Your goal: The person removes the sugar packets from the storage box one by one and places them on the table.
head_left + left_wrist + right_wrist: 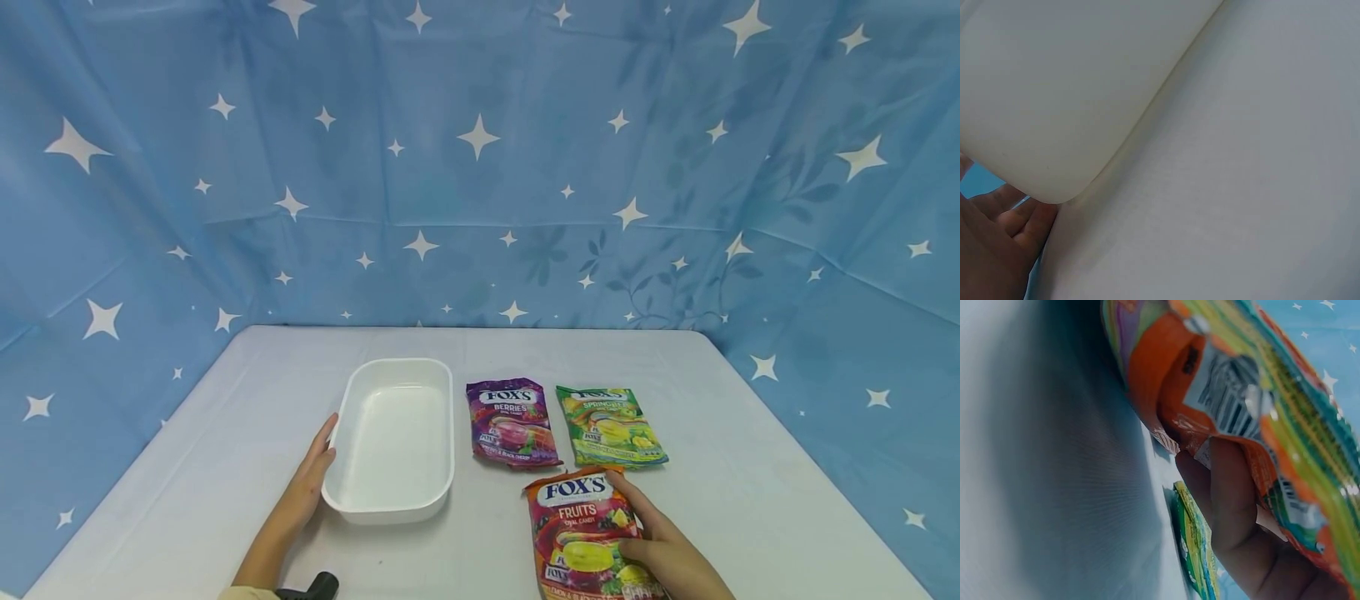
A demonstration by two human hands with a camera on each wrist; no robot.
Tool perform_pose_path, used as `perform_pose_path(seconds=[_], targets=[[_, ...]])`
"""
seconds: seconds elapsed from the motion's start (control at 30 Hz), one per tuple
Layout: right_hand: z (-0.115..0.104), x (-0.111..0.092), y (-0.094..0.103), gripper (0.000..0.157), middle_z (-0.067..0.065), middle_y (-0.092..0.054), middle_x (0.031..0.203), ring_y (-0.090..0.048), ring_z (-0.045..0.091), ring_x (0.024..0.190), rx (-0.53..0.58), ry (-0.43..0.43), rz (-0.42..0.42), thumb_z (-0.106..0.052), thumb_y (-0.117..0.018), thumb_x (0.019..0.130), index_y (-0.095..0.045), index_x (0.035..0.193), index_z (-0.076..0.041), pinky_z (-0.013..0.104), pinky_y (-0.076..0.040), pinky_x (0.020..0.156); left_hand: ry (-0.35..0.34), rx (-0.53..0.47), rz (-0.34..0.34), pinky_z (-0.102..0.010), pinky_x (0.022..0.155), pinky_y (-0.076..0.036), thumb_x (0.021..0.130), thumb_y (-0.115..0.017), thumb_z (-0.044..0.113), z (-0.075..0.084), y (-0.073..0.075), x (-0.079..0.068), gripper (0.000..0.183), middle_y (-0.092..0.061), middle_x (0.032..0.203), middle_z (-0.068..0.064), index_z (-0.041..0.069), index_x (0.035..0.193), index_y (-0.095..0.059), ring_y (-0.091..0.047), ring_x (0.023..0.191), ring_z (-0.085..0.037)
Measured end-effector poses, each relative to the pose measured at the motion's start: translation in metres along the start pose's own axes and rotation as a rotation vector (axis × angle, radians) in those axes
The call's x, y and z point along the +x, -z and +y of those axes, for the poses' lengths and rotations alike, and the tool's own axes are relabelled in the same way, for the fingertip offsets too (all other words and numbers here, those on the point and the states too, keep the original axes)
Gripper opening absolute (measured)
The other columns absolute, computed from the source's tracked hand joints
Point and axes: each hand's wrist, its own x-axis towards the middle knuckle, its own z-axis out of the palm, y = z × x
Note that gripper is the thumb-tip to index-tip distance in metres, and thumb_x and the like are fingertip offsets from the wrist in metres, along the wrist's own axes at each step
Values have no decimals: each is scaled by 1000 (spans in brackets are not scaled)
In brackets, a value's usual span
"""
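Note:
In the head view a white plastic tub [388,442] sits on the left half of the table. My left hand [306,483] rests against its left side; in the left wrist view the fingers [1019,219] lie along the tub's outer wall [1066,125]. With my right hand [667,550] I grip the right edge of a red Fox's Fruits candy bag [581,533], thumb on its front. The right wrist view shows fingers [1232,500] behind the bag's orange back [1160,356], which is raised off the table.
Behind the held bag lie a purple Fox's Berries candy bag [512,423] and a green-yellow Fox's candy bag [611,427], side by side. A white cloth covers the table [750,492]. Blue curtain with white stars [480,167] hangs around the back and sides.

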Motion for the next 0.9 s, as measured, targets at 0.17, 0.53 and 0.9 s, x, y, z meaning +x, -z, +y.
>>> perform_pose_path(seconds=[0.17,0.53,0.9], targets=[[0,1,-2,85,30,-15,139,-57,27,92,-35,-14,47,0,-53,81,-7,147,-27,45,-54,78,-5,9,0,-65,105,-4,99,-24,28,-1,0,-1,54,0,154,-13,13,148,-6,1,139,-40],[3,8,-4,85,31,-21,138,-56,29,92,-159,-26,156,6,-51,78,-14,147,-27,43,-55,73,3,13,9,-66,105,-3,99,-24,29,0,0,-1,54,0,154,-12,14,148,-6,1,139,-40],[6,14,-4,82,32,-27,137,-58,26,91,-236,-43,194,10,-49,80,-13,147,-22,41,-54,71,6,22,5,-67,104,-3,99,-24,29,0,0,-1,55,0,154,-12,14,148,-6,1,139,-40]])
